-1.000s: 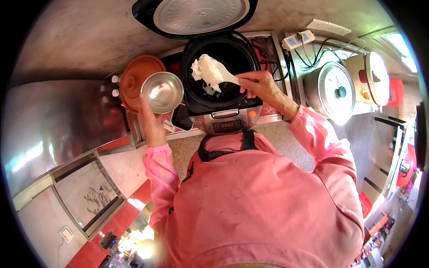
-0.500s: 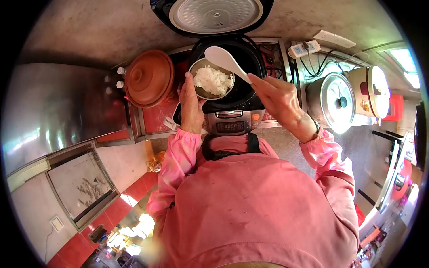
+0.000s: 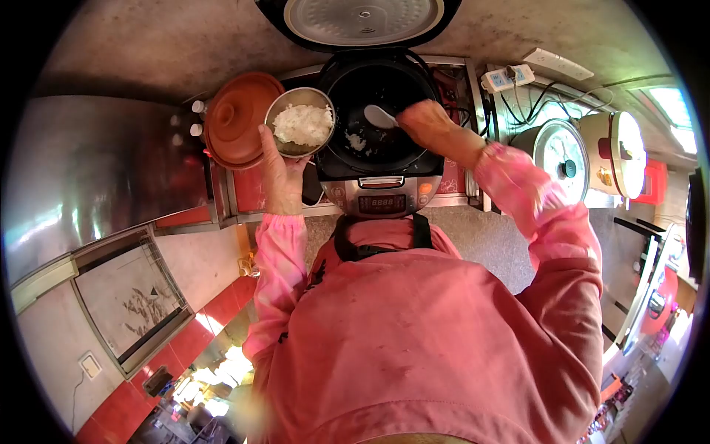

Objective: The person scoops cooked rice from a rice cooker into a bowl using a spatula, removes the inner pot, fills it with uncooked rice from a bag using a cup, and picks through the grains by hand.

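Note:
My left hand (image 3: 282,172) grips a metal bowl (image 3: 330,102) from its near side, just left of the rice cooker's opening. White rice (image 3: 303,125) is heaped in the bowl. My right hand (image 3: 429,126) is closed around the handle of a white rice paddle (image 3: 380,116), whose head is down inside the cooker's dark pot. A little rice (image 3: 356,141) lies at the bottom of that pot. The rice cooker (image 3: 382,203) stands in front of me with its lid (image 3: 362,18) raised at the back.
A brown clay lid (image 3: 231,122) is left of the bowl, partly behind it. Right of the cooker stand a metal pot with a glass lid (image 3: 562,159) and a cream-coloured appliance (image 3: 603,148). Cables run from a power strip (image 3: 508,78) behind them.
The bowl, empty a second ago, now holds rice and has moved left off the cooker since half a second ago. The paddle, bare since then, has gone down into the pot.

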`<state>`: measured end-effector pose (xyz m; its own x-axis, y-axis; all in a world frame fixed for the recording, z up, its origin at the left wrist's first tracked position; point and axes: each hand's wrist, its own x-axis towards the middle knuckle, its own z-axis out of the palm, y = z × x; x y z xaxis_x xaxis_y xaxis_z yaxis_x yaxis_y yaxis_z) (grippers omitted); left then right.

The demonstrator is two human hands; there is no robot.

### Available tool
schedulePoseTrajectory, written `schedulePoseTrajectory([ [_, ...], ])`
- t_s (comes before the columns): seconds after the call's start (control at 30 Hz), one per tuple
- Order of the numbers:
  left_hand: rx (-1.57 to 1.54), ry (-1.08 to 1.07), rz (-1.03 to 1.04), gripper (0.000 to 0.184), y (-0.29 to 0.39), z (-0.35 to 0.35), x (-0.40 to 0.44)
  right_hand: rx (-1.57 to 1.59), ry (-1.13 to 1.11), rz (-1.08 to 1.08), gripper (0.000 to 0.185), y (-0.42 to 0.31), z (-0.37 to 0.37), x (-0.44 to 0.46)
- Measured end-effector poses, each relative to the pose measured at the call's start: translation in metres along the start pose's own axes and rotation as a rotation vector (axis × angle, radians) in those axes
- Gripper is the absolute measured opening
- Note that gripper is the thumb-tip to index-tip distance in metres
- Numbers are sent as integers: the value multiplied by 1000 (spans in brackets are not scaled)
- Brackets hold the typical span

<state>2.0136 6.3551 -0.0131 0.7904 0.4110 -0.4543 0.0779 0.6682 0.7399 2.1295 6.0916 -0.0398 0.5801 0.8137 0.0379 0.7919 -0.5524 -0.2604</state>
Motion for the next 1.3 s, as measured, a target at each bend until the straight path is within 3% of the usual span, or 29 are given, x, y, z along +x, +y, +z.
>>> schedulePoseTrajectory([
  [0.07, -26, 4, -42, 68, -4, 6, -1, -159, -80, -33, 10, -2, -4, 22],
  [0.27, -69, -46, -90, 64, -11, 23, 3, -183, -428, 231, 14, 5, 8, 48],
  [0.37, -78, -55, -102, 63, -13, 21, 13, -132, -346, 117, 11, 12, -3, 37],
  [0.57, -33, -56, -97, 65, -17, 19, 17, 15, -414, 110, 16, 13, 1, 38],
  [0.67, -59, -73, -111, 65, -17, 14, 22, 111, -413, 223, 14, 13, 2, 38],
  [0.77, -68, -106, -113, 64, -17, 14, 24, 213, -630, 349, 12, 21, 23, 47],
  [1.0, -101, -166, -113, 66, -18, 10, 27, 931, -356, 571, 13, -1, 41, 35],
  [1.3, -102, -141, -113, 67, -20, 7, 29, 1224, -126, 519, 15, -21, 36, 16],
])
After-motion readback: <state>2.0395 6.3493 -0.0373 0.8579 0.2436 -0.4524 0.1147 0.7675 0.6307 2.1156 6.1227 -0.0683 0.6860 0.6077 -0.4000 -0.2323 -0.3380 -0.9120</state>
